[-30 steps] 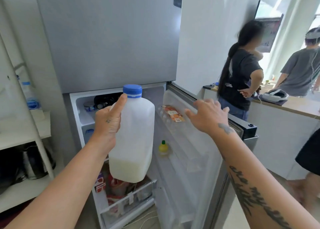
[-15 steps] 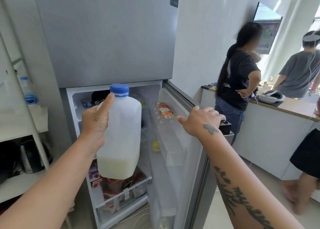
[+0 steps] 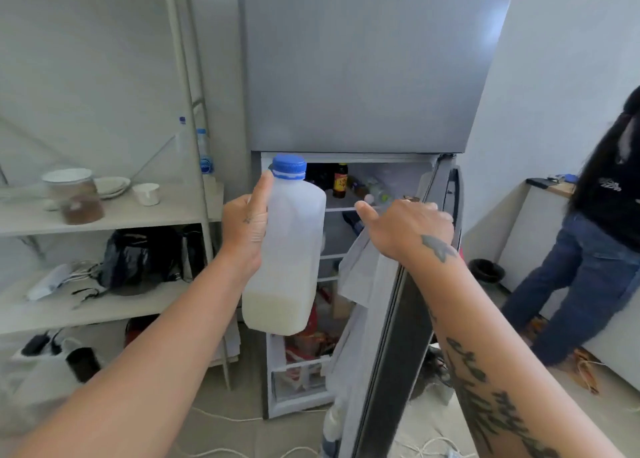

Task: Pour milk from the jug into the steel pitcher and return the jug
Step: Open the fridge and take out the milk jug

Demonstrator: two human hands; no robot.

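Observation:
The milk jug point(image 3: 291, 249) is a translucent plastic bottle with a blue cap, milk filling only its bottom part. My left hand point(image 3: 247, 230) grips it upright by its side, in front of the open lower compartment of the grey fridge point(image 3: 353, 69). My right hand point(image 3: 405, 229) rests on the top edge of the fridge door point(image 3: 398, 336), which stands partly swung in, edge-on to me. Bottles stand on the fridge's upper shelf point(image 3: 341, 180). No steel pitcher is in view.
A white shelving rack point(image 3: 104, 225) stands left of the fridge with a jar, bowls, a cup and dark bags. A person in a black top and jeans point(image 3: 595, 249) stands at the right by a white counter. Cables lie on the floor point(image 3: 242, 419).
The door has swung further toward the fridge under my right hand. The view has shifted left, bringing the rack into sight. The jug stays in my left hand.

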